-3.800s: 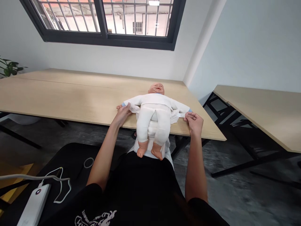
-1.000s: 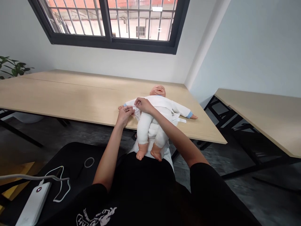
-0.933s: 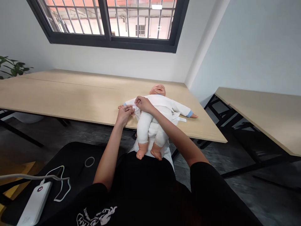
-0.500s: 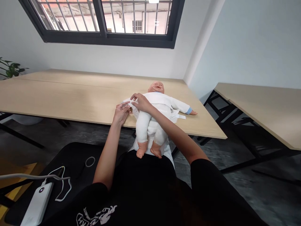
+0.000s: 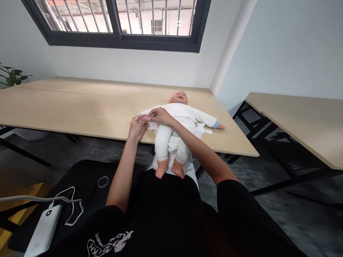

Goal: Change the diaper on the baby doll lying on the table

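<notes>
A baby doll [image 5: 177,123] in a white wrap top and white leggings lies on its back at the near edge of a long wooden table [image 5: 80,107], legs hanging over the edge. My left hand [image 5: 137,126] and my right hand [image 5: 160,116] meet at the doll's left side, by its outstretched sleeve. Both pinch the white fabric of the top there, fingers pressed together. My right forearm crosses over the doll's legs. A loose white tie [image 5: 205,131] lies on the table by the doll's other side.
A second wooden table [image 5: 297,121] stands to the right across a gap of grey floor. A black seat [image 5: 80,178] at lower left carries a white power bank [image 5: 43,232] with a cable and a bead bracelet [image 5: 102,181]. A potted plant [image 5: 10,75] sits far left.
My right hand left the doll's right side, crossed over the body and joined my left hand at the left sleeve. In the last half second both hands closed tighter on the fabric.
</notes>
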The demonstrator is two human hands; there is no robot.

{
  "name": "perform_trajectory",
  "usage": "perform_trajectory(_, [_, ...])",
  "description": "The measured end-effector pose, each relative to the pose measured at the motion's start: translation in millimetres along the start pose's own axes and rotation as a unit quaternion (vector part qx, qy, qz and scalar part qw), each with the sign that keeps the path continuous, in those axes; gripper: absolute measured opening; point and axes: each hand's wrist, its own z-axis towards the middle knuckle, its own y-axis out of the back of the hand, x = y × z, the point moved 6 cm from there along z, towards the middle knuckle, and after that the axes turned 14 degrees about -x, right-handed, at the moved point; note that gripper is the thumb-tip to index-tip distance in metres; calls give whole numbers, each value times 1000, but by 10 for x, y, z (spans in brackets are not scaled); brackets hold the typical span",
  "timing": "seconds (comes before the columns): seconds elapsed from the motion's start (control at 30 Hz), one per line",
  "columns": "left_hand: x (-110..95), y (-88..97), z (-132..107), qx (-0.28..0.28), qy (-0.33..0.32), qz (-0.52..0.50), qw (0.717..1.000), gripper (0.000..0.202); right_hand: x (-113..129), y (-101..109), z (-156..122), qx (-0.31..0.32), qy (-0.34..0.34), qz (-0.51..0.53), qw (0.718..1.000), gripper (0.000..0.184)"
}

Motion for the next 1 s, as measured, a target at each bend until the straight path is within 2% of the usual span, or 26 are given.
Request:
perform_trajectory(0.2, [-3,-26,-27,15,2,36,999,35,-56,46,17,-10,-31,15,999,6])
perform_trajectory(0.33, [-14,-31,-46,20,-4,35,999,34,-58,86,-19,-20,-75,43,996,21])
perform_trajectory(0.47, [-15,-36,-49,27,-14,41,999,35,-73,78,-33,-19,-86,41,995,27])
perform_trajectory(0.57, [-6,-34,-39,23,-16,45,999,36,-93,56,-14,-20,-65,-4,998,27])
perform_trajectory(0.67, [3,-16,-25,16,-6,26,1000,37,-99,63,-4,-30,-37,-111,993,23])
perform_trajectory(0.77, [8,18,-17,12,19,-17,1000,36,-62,105,-19,-36,-10,-264,964,30])
perform_trajectory(0.87, [14,62,-4,-10,41,-45,998,34,-5,166,-37,-32,-1,-421,906,38])
perform_trajectory(0.93, [24,71,8,-23,45,-43,998,32,35,172,-34,-18,3,-475,880,39])
perform_trajectory(1.0, [32,62,19,-34,34,-25,999,30,67,133,-10,4,17,-485,874,37])
